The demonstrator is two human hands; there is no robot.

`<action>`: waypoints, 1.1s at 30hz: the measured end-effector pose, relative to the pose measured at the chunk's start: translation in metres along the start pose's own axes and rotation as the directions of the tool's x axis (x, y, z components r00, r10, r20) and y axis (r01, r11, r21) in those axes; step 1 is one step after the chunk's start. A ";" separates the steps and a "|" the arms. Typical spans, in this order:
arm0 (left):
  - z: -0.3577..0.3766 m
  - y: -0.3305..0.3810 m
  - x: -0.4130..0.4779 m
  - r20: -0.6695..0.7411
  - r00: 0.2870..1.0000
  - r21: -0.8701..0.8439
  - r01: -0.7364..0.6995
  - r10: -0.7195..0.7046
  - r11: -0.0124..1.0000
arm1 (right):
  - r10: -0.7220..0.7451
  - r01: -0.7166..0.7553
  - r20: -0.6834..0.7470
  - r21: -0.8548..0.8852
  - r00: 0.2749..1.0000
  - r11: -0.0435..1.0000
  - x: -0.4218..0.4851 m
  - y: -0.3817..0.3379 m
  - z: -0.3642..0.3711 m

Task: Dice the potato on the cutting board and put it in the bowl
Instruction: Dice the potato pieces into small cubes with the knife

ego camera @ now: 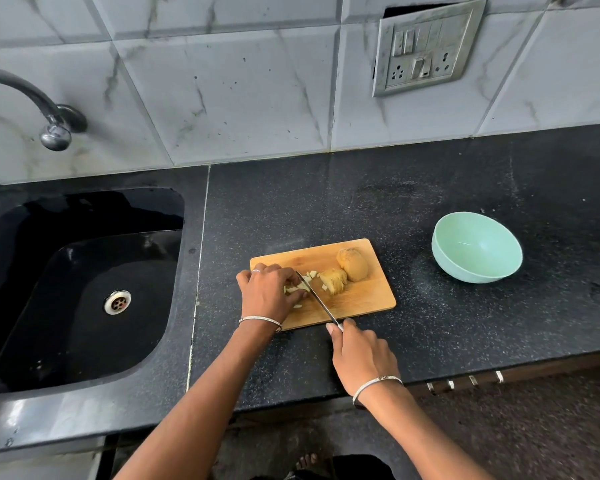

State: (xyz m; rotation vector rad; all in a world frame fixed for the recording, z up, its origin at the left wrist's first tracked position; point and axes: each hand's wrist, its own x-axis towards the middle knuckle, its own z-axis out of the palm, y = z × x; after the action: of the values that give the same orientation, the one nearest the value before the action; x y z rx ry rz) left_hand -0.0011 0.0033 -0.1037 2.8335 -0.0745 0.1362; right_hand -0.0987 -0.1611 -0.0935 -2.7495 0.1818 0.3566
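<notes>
Right hand (361, 355), lower centre, is curled round the knife (317, 299), its blade slanted up-left beside the left hand (267, 292), by which potato strips (300, 287) are seemingly pinned; uncut potato (354, 265) is seen right of the blade on the cutting board (368, 301).

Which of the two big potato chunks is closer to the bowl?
The rounder potato chunk, in the far right corner of the board; the smaller chunk lies between it and the knife.

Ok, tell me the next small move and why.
Probably press the knife down through the potato piece under the left hand: the right hand holds the blade beside it, two large potato chunks lie uncut, and the bowl is empty.
</notes>
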 end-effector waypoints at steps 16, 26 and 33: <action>0.007 0.000 -0.007 -0.043 0.998 -0.043 0.041 -0.043 0.998 | -0.043 0.028 0.106 0.136 0.993 0.990 0.008 0.009 -0.002; -0.002 0.000 0.001 0.031 0.998 -0.055 0.062 -0.061 0.997 | -0.032 0.028 0.090 0.046 0.995 0.999 0.010 0.008 -0.008; 0.000 0.004 -0.004 -0.002 0.996 -0.078 0.088 -0.089 0.993 | -0.042 0.042 0.016 0.001 0.999 0.999 0.006 0.003 -0.002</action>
State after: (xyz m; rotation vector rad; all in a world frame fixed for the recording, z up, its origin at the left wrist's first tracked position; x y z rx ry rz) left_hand -0.0054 -0.0004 -0.1028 2.7524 0.0462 0.1186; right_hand -0.0933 -0.1647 -0.0945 -2.7440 0.1193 0.3671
